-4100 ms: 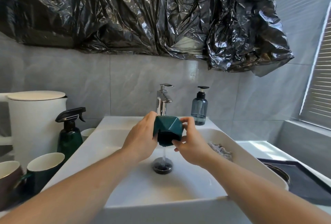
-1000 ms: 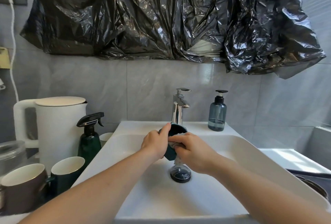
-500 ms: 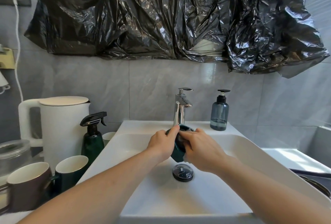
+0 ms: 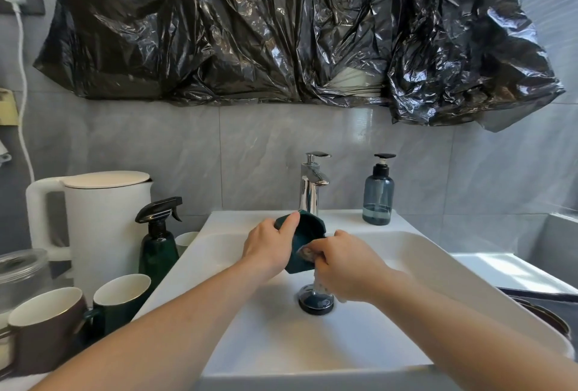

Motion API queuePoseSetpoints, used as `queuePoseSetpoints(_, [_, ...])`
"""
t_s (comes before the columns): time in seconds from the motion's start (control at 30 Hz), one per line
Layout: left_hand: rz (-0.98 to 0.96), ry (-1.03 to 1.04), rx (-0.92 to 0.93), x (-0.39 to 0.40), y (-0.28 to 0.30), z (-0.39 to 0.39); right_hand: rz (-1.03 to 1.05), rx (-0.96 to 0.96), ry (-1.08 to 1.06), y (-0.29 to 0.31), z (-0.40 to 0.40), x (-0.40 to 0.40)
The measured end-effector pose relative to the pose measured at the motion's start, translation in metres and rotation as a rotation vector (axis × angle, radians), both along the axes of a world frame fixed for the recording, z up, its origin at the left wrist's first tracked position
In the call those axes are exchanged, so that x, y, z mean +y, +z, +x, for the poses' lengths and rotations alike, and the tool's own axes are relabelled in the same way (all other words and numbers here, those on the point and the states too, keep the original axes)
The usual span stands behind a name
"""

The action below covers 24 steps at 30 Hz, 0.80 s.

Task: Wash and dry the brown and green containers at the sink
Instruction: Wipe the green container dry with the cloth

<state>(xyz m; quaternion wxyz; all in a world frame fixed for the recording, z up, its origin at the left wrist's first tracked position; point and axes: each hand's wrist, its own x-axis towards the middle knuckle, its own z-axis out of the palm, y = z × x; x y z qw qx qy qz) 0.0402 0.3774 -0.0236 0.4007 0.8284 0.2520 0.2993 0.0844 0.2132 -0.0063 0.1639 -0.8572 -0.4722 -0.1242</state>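
1. Right over the white sink (image 4: 406, 253), just in front of the chrome faucet (image 4: 311, 185), the green container (image 4: 308, 235) is held tilted; it is dark green with faceted sides, its mouth turned toward the right hand.
2. On its left side, the left hand (image 4: 269, 248) has its grip curled round the container, thumb on the rim.
3. Against its lower right side, the right hand (image 4: 345, 265) has its grip pinched on a pale wet cloth (image 4: 308, 253), which hangs down over the dark drain plug (image 4: 316, 300).
4. Left of the sink, on the counter, stand a brown mug (image 4: 43, 328) and a green mug (image 4: 120, 296), both white inside; whether anything is in them cannot be told.
5. Behind them are a green spray bottle (image 4: 158, 246) and a white kettle (image 4: 103, 224).
6. By the faucet, a blue soap dispenser (image 4: 378, 196) is part full.
7. At the right edge, a dark tray (image 4: 544, 306) is cut off.
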Motion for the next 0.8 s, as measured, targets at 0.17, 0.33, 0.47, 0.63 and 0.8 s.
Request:
queuePoseSetpoints(0.17, [0.078,-0.047,0.006,-0.003,0.000,0.001,-0.021,-0.001,-0.122,0.000,0.003,0.000])
queuePoseSetpoints(0.33, [0.146,-0.113,-0.001,-0.007,-0.002,-0.003,0.223,0.242,0.051,-0.001,0.009,-0.003])
queuePoseSetpoints(0.47, [0.264,-0.128,-0.015,-0.007,0.004,-0.012,0.325,0.464,0.114,-0.001,0.011,-0.004])
queuePoseSetpoints(0.63, [0.467,-0.045,0.007,-0.004,0.011,-0.020,0.711,0.476,-0.019,0.006,0.021,-0.011])
queuePoseSetpoints(0.8, [0.545,-0.045,0.056,-0.003,0.012,-0.024,0.943,0.424,0.024,0.012,0.021,-0.014])
